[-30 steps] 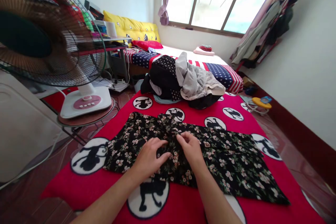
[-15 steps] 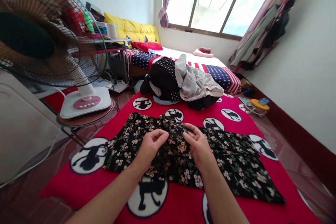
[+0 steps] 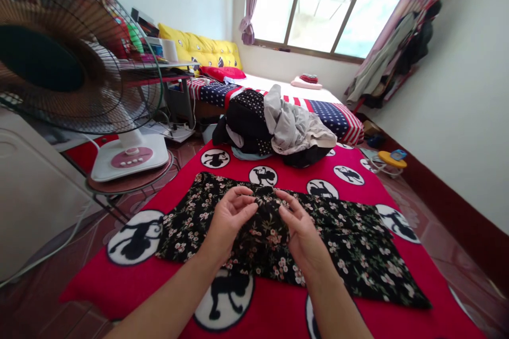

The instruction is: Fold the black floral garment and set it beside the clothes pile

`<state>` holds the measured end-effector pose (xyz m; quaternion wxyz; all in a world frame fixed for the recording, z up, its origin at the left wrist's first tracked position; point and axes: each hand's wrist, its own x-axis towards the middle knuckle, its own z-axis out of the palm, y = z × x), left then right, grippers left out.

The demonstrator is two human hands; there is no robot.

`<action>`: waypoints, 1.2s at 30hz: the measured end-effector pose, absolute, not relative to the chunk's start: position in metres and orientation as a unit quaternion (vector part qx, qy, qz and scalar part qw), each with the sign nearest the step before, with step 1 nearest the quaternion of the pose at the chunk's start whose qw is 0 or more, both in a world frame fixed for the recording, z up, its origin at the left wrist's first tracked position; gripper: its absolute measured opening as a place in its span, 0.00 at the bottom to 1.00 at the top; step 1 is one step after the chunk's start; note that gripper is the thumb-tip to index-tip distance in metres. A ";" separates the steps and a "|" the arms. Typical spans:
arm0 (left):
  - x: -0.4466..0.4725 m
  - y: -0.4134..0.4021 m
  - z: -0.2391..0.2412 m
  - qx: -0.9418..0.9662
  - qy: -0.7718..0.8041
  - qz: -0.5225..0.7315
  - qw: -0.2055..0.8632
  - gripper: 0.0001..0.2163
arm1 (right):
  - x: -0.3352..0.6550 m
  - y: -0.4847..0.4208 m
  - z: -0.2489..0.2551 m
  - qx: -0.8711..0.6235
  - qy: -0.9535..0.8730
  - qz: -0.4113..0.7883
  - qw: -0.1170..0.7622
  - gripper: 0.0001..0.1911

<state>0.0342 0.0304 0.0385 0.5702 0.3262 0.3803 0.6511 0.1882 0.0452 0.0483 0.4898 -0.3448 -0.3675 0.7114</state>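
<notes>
Left hand [image 3: 230,217] and right hand [image 3: 304,228], fingers curled at the middle of the flowered cloth [image 3: 268,249]; firm pinch or not, can't tell! It's spread across the monkey-print blanket [image 3: 274,310]; lettering on the pink fan panel [image 3: 131,158], too small to read.

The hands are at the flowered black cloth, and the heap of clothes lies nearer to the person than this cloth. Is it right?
No: the head view shows the heap of clothes beyond the flowered black cloth, not nearer. The left hand and right hand are at the cloth.
</notes>
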 end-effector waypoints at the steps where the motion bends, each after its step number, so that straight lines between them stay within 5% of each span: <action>1: 0.033 0.031 0.041 0.348 0.389 0.661 0.539 0.15 | 0.189 0.044 0.050 -0.346 -0.368 0.734 0.455 0.23; 4: 0.029 0.028 0.049 0.408 0.415 0.665 0.468 0.11 | 0.195 0.041 0.054 -0.340 -0.382 0.763 0.396 0.26; 7: 0.023 0.022 0.054 0.473 0.431 0.659 0.395 0.05 | 0.204 0.039 0.059 -0.358 -0.403 0.693 0.479 0.29; 11: 0.013 0.007 0.060 0.554 0.426 0.633 0.334 0.03 | 0.222 0.027 0.060 -0.405 -0.473 0.549 0.558 0.23; 16: -0.002 -0.014 0.072 0.648 0.425 0.561 0.289 0.07 | 0.244 -0.001 0.057 -0.497 -0.667 0.265 0.489 0.20; 20: -0.010 -0.028 0.080 0.716 0.394 0.500 0.286 0.12 | 0.253 -0.013 0.062 -0.430 -0.785 0.087 0.436 0.14; 31: -0.010 -0.033 0.080 0.694 0.428 0.408 0.411 0.08 | 0.260 -0.003 0.064 -0.489 -0.727 0.342 0.340 0.06; 36: -0.008 0.033 0.077 0.582 0.430 0.482 0.495 0.07 | 0.238 0.061 0.068 -0.467 -0.666 0.421 0.400 0.09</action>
